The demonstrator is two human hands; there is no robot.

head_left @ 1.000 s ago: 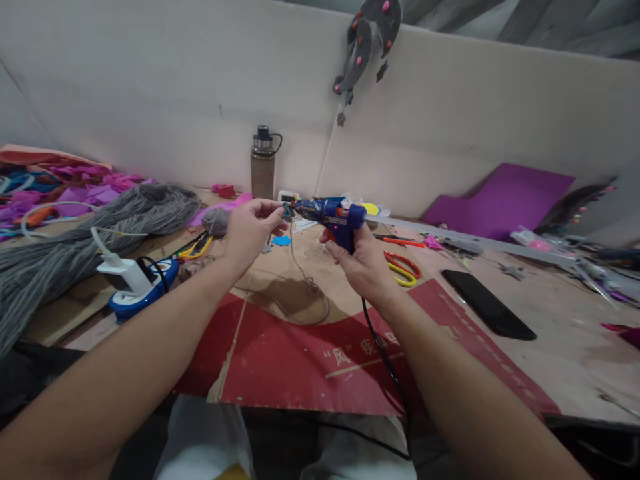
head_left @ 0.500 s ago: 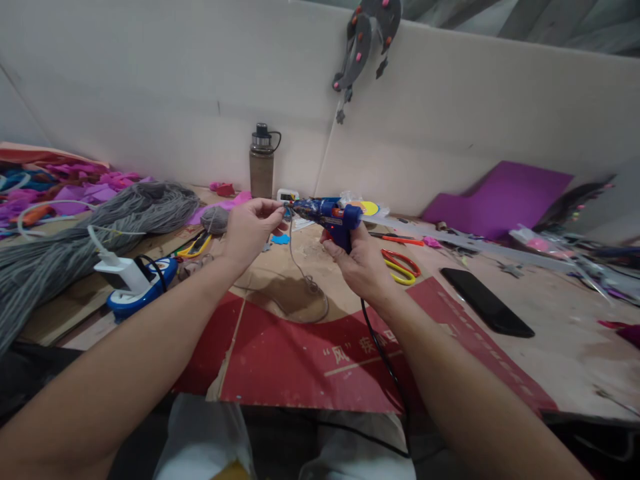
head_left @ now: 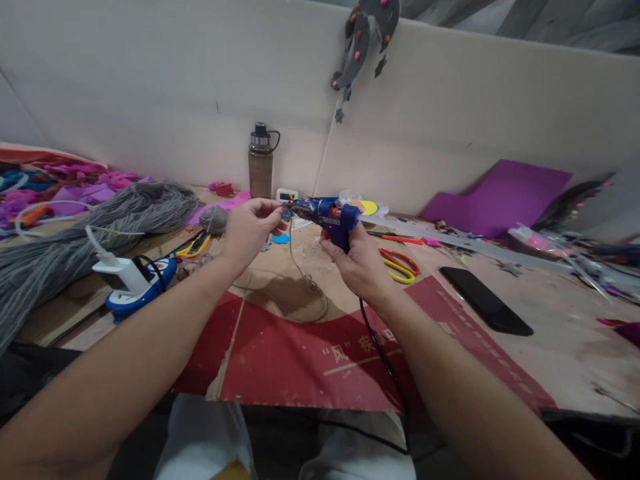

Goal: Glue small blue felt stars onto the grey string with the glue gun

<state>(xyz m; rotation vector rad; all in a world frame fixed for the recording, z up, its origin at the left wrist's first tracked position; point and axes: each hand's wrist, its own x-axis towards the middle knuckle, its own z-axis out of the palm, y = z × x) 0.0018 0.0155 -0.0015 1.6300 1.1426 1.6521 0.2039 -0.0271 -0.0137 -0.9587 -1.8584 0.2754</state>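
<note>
My right hand (head_left: 360, 263) is wrapped round the handle of a blue hot glue gun (head_left: 327, 213), its nozzle pointing left and a small red light showing on its side. A long clear glue stick (head_left: 430, 231) sticks out of its back. My left hand (head_left: 246, 233) is closed in a pinch right at the nozzle tip. From the pinched fingertips a thin grey cord (head_left: 299, 265) hangs down and lies in a tangled loop on the cardboard (head_left: 300, 373). What exactly sits between the fingertips and the nozzle is too small to make out.
Grey yarn (head_left: 155, 207) and a blue power strip (head_left: 143, 293) with a white charger lie left. A bottle (head_left: 261, 163) stands at the wall. Right are red-and-yellow scissors (head_left: 407, 260), a black phone (head_left: 485, 300) and a purple sheet (head_left: 500, 197). The gun's black cable (head_left: 377, 347) runs over the edge.
Almost nothing differs. Both hands, the glue gun and the cord hold their places; the whole view has shifted very slightly.
</note>
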